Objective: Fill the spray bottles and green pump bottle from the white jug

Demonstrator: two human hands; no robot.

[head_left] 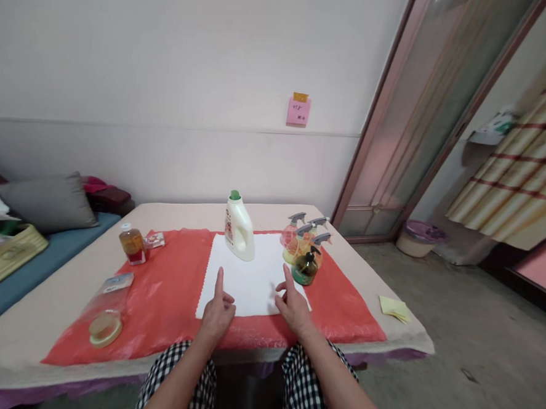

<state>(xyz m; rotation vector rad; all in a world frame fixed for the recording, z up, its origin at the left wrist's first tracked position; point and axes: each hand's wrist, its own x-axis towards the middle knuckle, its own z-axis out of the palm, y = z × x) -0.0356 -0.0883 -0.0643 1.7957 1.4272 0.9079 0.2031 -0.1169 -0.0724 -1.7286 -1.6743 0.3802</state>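
My left hand (219,309) hovers at the front left of a white sheet (249,286), index finger stretched forward, the other fingers partly curled, nothing held. My right hand (293,303) mirrors it at the sheet's right side, index finger pointing up towards a dark green pump bottle (305,268); it is empty too. Beyond both hands, a cream detergent jug (240,230) with a green cap stands upright on the sheet. Clustered behind the pump bottle are several spray bottles with grey trigger heads, among them a pink one (288,235) and a yellow one (290,255).
A red plastic cover (170,284) lies under the sheet on the table (53,314). To the left are an amber bottle (133,245), a small red-and-white packet (155,240), a clear plastic bag (110,293) and a round lid (105,329). Yellow notes (395,308) lie at the right edge.
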